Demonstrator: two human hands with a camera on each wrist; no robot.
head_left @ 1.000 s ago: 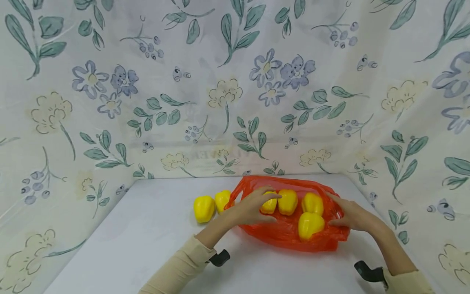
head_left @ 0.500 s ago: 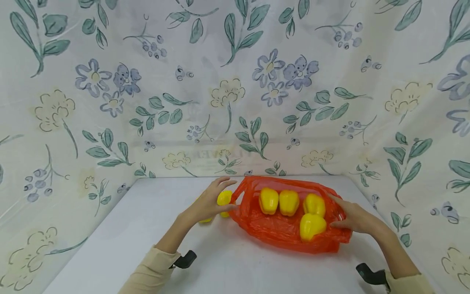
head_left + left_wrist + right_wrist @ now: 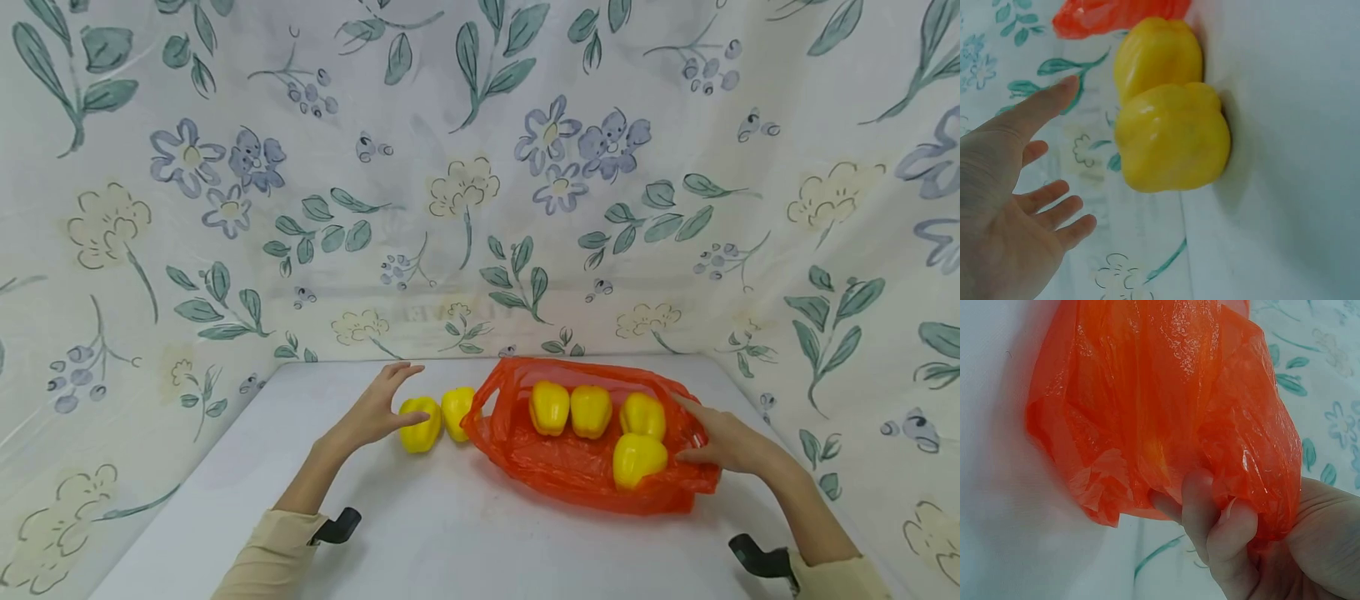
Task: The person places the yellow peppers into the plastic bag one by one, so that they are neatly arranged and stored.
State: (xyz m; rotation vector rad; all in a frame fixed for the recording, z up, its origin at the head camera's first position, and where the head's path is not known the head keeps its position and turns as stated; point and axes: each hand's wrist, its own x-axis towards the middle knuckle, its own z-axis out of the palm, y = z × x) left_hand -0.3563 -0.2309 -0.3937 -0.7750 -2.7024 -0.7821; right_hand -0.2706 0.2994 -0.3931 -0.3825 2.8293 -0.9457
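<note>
My left hand point(image 3: 369, 414), fingers spread, hovers just left of two yellow bell peppers on the table. The nearer bell pepper point(image 3: 1172, 140) and the one beyond it point(image 3: 1159, 57) stand side by side in the left wrist view; the palm and fingers are apart from both. On the right, my right hand point(image 3: 726, 442) grips the end of a red plastic bag point(image 3: 551, 477), its fingers curled into the crumpled film in the right wrist view. Several yellow bell peppers point(image 3: 639, 460) lie in the bag, whose mouth faces left.
A white table point(image 3: 480, 546) bears everything. Behind and beside it hangs a floral-patterned sheet point(image 3: 405, 250). One bag handle loop point(image 3: 486, 398) lies close to the right-hand loose pepper.
My left hand has drawn back leftward from over the bag, past the loose peppers, to their left side. The right hand stays at the bag's end, and the bag has hardly moved.
</note>
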